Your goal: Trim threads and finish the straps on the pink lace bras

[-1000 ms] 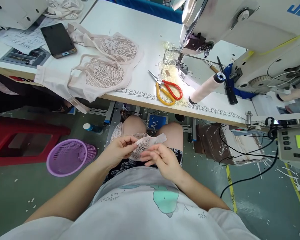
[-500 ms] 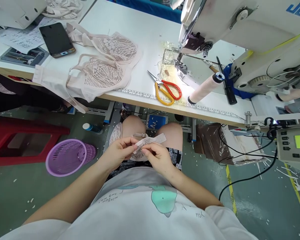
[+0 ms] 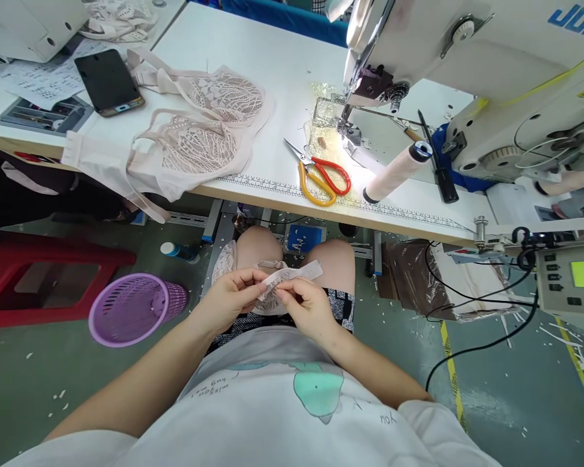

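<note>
Over my lap I hold a pale pink lace bra (image 3: 272, 302), with its band end (image 3: 309, 270) sticking out to the right above my fingers. My left hand (image 3: 233, 293) pinches the fabric between thumb and fingertips. Just beside it my right hand (image 3: 309, 307) grips the same piece, thumb against the bent fingers. The fingertips are close together and cover part of the seam between them. More of the lace (image 3: 224, 263) hangs over my left thigh.
On the table (image 3: 292, 65) lie another lace bra (image 3: 202, 146), scissors (image 3: 318, 178), a phone (image 3: 109, 81), a thread spool (image 3: 399, 172) and a black-handled tool (image 3: 440, 168). A sewing machine (image 3: 433, 52) stands at right. A purple basket (image 3: 126, 311) and red stool (image 3: 10, 279) are at left.
Both hands keep their pinch on the bra and have hardly moved. The view has shifted very slightly.
</note>
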{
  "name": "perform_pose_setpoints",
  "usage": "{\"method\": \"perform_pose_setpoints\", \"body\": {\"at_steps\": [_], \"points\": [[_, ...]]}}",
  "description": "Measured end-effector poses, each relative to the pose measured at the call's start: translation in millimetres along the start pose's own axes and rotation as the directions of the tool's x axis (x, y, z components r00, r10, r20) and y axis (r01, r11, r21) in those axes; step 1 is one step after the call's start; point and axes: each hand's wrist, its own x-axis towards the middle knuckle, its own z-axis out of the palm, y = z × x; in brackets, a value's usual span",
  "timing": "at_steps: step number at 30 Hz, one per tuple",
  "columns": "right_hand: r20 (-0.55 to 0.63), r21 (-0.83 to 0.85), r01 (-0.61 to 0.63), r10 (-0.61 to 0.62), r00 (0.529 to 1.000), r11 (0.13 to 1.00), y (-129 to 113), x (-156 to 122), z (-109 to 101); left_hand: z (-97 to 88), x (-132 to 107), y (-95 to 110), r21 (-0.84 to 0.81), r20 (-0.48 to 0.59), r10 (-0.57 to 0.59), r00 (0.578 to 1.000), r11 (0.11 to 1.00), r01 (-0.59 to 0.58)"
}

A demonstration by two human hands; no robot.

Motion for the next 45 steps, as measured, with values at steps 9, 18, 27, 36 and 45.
{"method": "perform_pose_setpoints", "body": {"at_steps": [9,18,27,36,45], "points": [[-0.013,-0.01,-0.002,0.002,1.0,1.0,-1.4,-0.7,2.7,-0.2,0.5,-2.6,0.023,0.023,0.041,0.999,0.999,-0.042],[-0.008,0.016,-0.01,0.01,1.0,1.0,0.0,-1.2,5.4,2.2,-0.7,-1.7,0.015,0.034,0.046,0.998,0.999,-0.047],[-0.014,0.036,0.009,-0.008,1.0,0.999,-1.7,-0.7,5.7,2.5,-1.5,-2.5,-0.004,0.015,0.076,0.997,0.997,-0.076],[-0.012,0.06,-0.019,0.02,1.0,0.998,-2.7,-1.5,6.1,1.1,-1.2,-4.1,0.03,0.005,0.094,0.996,0.995,-0.094],[-0.012,0.093,-0.023,0.025,1.0,0.995,0.3,-1.0,6.6,1.9,1.1,-5.2,0.028,0.015,0.09,0.996,0.996,-0.09]]}}
